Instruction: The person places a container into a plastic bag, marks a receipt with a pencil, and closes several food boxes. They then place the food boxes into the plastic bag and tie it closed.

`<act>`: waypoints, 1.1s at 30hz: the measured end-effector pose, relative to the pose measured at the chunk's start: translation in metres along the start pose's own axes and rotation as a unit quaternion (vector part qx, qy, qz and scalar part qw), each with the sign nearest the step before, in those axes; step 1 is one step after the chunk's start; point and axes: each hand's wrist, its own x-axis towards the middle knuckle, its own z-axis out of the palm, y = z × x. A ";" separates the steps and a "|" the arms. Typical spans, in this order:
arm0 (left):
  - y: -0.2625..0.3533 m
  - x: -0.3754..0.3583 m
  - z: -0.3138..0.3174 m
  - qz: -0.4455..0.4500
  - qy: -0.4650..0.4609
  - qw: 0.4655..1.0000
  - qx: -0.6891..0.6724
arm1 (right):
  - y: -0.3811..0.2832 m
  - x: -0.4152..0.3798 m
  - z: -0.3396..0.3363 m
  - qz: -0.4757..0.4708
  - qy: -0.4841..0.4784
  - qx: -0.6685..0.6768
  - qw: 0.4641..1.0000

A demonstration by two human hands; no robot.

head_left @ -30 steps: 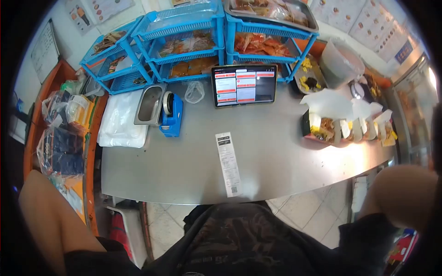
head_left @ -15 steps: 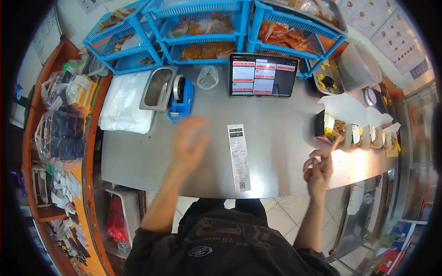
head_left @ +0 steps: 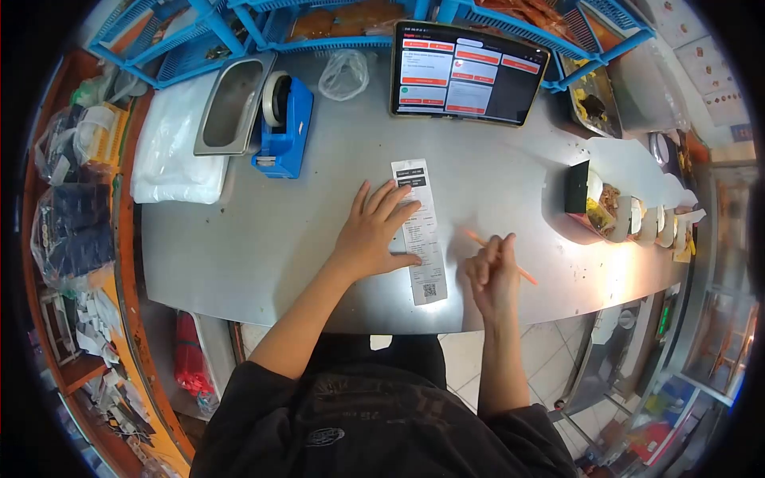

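Observation:
A long white receipt (head_left: 428, 275) lies on the steel counter (head_left: 319, 307) in front of the person. My left hand (head_left: 373, 235) rests with spread fingers on the receipt's left side, its fingertips near the dark printed header. Just right of the paper, my right hand (head_left: 496, 275) is closed around a thin orange pen (head_left: 526, 276), held slantwise above the counter. Beyond the receipt stands a tablet (head_left: 470, 76) with red and white panels on its screen. Several opened food boxes (head_left: 610, 203) with white lids stand to the right of my right hand.
At the back left are a blue tape dispenser (head_left: 288, 127), a metal tray (head_left: 233, 107) and white plastic bags (head_left: 171, 151). A clear bag (head_left: 344, 74) lies left of the tablet. Blue baskets (head_left: 183, 48) line the back. Shelves with wrapped packs (head_left: 73, 231) stand at far left.
My left hand has moved down and right onto the receipt. My right hand has moved left, away from the food boxes, with the pen. The view has shifted closer to the counter.

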 end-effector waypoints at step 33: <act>0.003 0.007 -0.002 -0.011 -0.001 1.000 -0.009 | -0.133 0.023 -0.022 -0.128 0.453 -0.848 0.246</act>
